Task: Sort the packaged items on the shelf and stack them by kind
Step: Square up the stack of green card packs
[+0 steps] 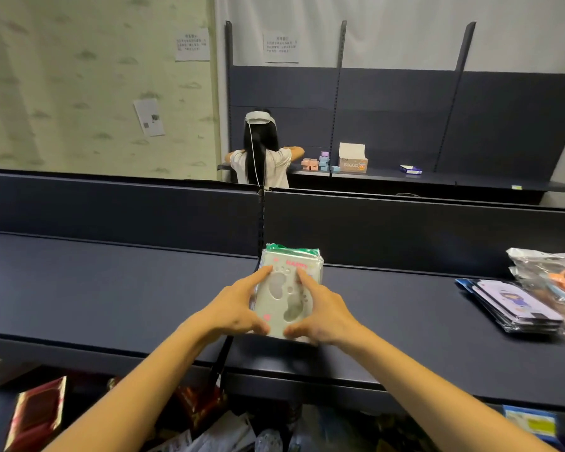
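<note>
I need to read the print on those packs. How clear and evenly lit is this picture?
Head view: dim, flat indoor light; the stack of footprint packs under the left hand and right hand is soft, only the pink heading half legible; glare on the clear bags at right; wide-angle bending curves the shelf edges.

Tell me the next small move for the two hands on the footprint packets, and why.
Probably square the stack: the left hand and right hand bracket the footprint packets, whose lower packets, one green-edged, stick out at the far end, so a light push should align them.
</note>
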`<state>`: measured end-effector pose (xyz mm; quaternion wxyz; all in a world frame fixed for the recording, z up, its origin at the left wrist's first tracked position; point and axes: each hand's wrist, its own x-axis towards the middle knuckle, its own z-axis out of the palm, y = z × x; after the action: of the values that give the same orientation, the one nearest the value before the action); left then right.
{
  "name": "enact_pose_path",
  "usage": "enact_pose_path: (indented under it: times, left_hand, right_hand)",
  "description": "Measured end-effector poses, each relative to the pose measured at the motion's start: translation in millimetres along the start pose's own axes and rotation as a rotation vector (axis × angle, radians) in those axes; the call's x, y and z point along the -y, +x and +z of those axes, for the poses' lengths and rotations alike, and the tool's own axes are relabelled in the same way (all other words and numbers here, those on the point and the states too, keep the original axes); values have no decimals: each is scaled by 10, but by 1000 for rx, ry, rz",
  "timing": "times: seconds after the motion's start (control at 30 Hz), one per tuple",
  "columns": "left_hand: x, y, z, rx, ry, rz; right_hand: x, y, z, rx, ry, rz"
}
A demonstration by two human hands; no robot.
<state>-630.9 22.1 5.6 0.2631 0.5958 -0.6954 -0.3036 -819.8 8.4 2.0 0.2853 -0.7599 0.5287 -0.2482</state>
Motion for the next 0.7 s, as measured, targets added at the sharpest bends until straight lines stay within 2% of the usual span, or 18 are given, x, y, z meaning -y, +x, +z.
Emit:
enact_pose_path:
  times: [0.13, 0.27, 0.53, 0.7]
  left_hand:
    - [12, -51, -36, 119, -2, -102]
    - [58, -82, -14, 152, -60, -133]
    - [203, -56, -44, 192, -205, -152]
    - [240, -69, -56, 198, -209, -140]
  right_hand:
    - [69, -11, 31, 101, -27, 63]
    - [120, -3, 23, 141, -59, 111]
    - [99, 31, 72, 96, -48, 188]
    - [97, 2, 103, 82, -28, 214]
